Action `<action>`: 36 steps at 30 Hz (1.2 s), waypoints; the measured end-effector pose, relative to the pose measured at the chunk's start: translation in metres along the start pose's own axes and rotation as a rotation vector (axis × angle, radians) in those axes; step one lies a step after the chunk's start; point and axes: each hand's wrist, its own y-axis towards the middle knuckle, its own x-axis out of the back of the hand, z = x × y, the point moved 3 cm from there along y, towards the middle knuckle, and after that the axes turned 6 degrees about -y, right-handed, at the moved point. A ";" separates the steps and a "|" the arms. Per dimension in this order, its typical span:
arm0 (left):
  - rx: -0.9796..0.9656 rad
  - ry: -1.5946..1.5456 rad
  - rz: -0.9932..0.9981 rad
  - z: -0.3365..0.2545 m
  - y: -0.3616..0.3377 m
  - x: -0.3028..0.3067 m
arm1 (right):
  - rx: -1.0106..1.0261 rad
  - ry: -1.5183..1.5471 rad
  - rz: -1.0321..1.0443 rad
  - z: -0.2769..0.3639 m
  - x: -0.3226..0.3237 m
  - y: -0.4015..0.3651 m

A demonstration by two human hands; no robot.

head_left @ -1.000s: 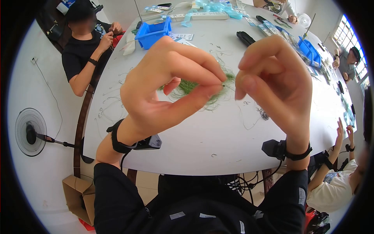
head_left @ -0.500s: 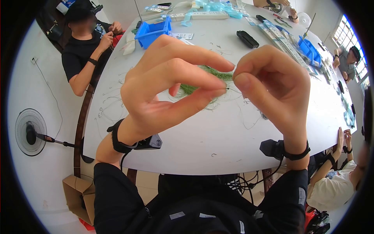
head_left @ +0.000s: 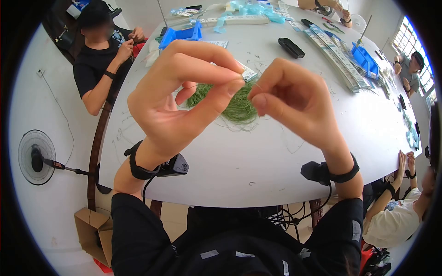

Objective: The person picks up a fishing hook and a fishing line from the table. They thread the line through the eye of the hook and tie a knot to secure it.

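Observation:
My left hand [head_left: 184, 92] is raised over the table, its thumb and index finger pinched on a tiny item too small to name. My right hand [head_left: 294, 94] is closed just to the right, with thumb and curled index finger together and a short piece of thin line [head_left: 257, 85] showing at its fingertips. The two hands are close but apart. Behind and below them a tangled bundle of green thread [head_left: 241, 108] lies on the white table [head_left: 221, 170], partly hidden by my left hand.
Blue bins [head_left: 182, 36] [head_left: 366, 60] stand at the back left and right. A black case [head_left: 291, 47] and long packets [head_left: 336, 57] lie farther back. Small hooks [head_left: 252, 183] are scattered on the table. Other people sit around it. A fan [head_left: 37, 156] is at the left.
Both hands have shifted left and slightly up, and the gap between their fingertips has changed. More of the green bundle shows between and below them.

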 end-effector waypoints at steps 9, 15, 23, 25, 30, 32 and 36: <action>0.052 -0.039 0.023 -0.002 -0.002 -0.006 | 0.326 -0.451 -0.196 0.043 0.003 -0.016; -0.026 -0.084 0.102 -0.002 -0.002 -0.012 | 0.534 -0.694 -0.282 0.045 0.014 -0.015; -0.006 -0.110 0.151 -0.004 -0.003 -0.014 | 0.057 -0.135 -0.232 -0.012 0.012 0.004; -0.030 -0.057 0.129 0.000 -0.004 -0.012 | -0.081 0.055 -0.131 -0.020 0.001 0.004; -0.155 0.167 0.099 0.000 -0.002 -0.007 | -0.205 0.172 0.043 -0.009 -0.016 -0.007; -0.177 0.277 0.122 -0.004 -0.002 -0.005 | -0.067 -0.019 0.019 0.011 -0.014 -0.013; -0.247 0.311 0.141 -0.005 -0.001 -0.006 | 0.344 -0.441 -0.141 0.037 -0.005 -0.017</action>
